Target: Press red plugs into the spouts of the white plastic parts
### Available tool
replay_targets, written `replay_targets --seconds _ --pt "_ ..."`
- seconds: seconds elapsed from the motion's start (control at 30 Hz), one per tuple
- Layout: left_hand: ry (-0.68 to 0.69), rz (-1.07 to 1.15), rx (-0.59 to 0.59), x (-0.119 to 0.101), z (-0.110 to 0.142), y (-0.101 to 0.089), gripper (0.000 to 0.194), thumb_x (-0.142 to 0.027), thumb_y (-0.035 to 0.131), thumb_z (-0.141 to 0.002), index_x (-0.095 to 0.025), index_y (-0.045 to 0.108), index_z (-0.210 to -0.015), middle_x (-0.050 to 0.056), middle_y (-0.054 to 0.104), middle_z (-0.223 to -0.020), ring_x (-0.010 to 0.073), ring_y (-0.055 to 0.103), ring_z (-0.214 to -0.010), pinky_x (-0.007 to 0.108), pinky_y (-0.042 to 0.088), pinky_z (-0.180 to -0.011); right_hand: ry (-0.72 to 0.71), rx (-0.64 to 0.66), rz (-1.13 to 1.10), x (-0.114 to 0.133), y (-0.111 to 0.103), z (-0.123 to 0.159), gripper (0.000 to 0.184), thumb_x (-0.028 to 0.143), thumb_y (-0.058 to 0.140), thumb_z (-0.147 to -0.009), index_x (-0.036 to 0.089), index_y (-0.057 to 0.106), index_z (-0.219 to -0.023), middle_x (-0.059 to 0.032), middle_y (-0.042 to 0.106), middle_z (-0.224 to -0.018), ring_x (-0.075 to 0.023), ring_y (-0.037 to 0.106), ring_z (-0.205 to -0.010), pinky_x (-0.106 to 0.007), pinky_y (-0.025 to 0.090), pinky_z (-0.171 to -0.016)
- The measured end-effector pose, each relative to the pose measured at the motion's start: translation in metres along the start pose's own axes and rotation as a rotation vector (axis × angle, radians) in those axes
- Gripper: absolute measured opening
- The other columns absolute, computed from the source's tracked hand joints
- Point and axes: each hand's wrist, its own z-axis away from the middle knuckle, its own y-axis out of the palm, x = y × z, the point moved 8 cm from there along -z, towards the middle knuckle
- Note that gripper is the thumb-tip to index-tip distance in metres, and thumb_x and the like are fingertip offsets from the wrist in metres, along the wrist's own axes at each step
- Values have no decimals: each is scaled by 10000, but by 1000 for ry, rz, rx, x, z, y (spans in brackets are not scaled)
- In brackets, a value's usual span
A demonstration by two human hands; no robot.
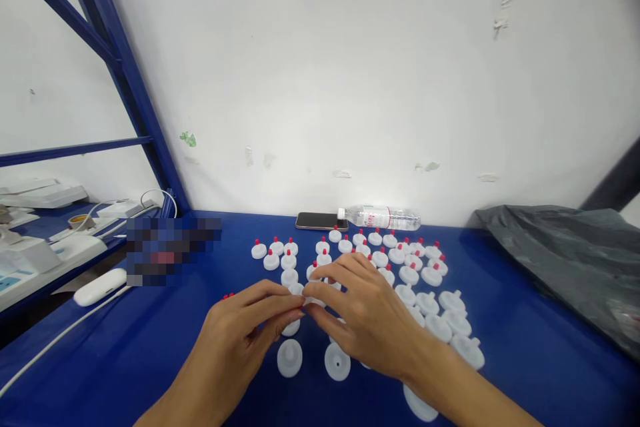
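Observation:
My left hand [250,323] pinches a small red tip cap, mostly covered by the fingertips. Right against it, my right hand [363,313] grips a round white nozzle cap [316,302], and the two sets of fingertips nearly meet over the blue table. Beyond the hands stand several white caps with red tips, among them one [259,250] at the left. White caps without red tips lie around my right forearm, such as one [468,351] at the right. Nearer to me, one white cap [289,357] and another with a dark centre hole [337,361] rest on the table.
A phone [320,221] and a clear plastic bottle [383,217] lie by the wall. Dark grey plastic sheeting [555,260] covers the right side of the blue table [165,347]. At the left are a white device [100,287] with a cable and a blue metal frame [135,90].

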Motion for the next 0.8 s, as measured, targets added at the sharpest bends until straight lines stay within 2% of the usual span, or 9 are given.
replay_targets --seconds 0.13,0.2,0.27,0.33,0.43,0.5,0.6,0.7,0.8 --pt "-240 75 41 15 3 3 166 -377 723 -934 -270 828 -864 4 794 -853 131 659 -612 204 510 -528 -26 -55 -41 3 -5 -1 88 199 616 -1031 197 703 -1026 -36 760 -1042 -198 629 -899 -383 464 -841" --pt "-373 131 7 23 8 1 239 -455 797 -860 -273 812 -1013 12 794 -879 139 648 -598 215 515 -506 -53 -102 -81 5 -10 -1 80 189 619 -1033 203 697 -1038 -32 777 -1073 -184 641 -877 -371 470 -816" --pt "-467 238 -5 31 14 2 526 -513 843 -806 -291 736 -1271 33 805 -1008 145 660 -611 233 559 -527 -82 -142 -119 9 -16 -2 86 180 616 -1037 210 693 -1059 -25 790 -1104 -172 644 -845 -364 476 -792" --pt "-507 399 59 37 18 11 692 -532 852 -800 -300 650 -1420 68 791 -1191 183 729 -750 293 642 -684 -106 -166 -143 14 -20 -2 97 177 612 -1041 210 695 -1080 -25 800 -1127 -167 647 -830 -361 487 -782" --pt "-500 639 202 37 21 28 629 -522 840 -826 -249 695 -1374 97 794 -1211 272 764 -987 395 653 -892 -152 -201 -158 23 -25 -3 108 173 603 -1048 193 690 -1109 -34 814 -1136 -160 668 -823 -353 506 -760" --pt "-509 690 226 36 22 33 573 -522 840 -824 -213 736 -1295 94 821 -1042 262 765 -885 343 663 -725 -173 -223 -161 27 -27 -3 109 168 609 -1046 184 684 -1123 -28 822 -1140 -148 668 -789 -347 506 -720" --pt "-575 669 133 35 22 32 506 -497 904 -736 -180 789 -1113 50 788 -802 168 673 -623 209 529 -452 -171 -231 -168 28 -26 -2 119 181 614 -1050 185 681 -1148 -10 826 -1161 -133 666 -758 -343 505 -684" --pt "-638 710 70 30 22 32 468 -444 955 -642 -173 805 -993 3 740 -684 106 577 -515 185 483 -421 -161 -245 -185 28 -26 -1 134 200 600 -1063 197 683 -1167 -7 831 -1152 -124 685 -752 -342 509 -679" --pt "-623 718 66 28 23 33 468 -471 941 -657 -179 817 -1001 11 752 -686 105 580 -514 179 471 -423 -179 -264 -174 30 -27 0 138 191 608 -1051 200 687 -1164 -3 837 -1133 -125 684 -726 -353 501 -668"
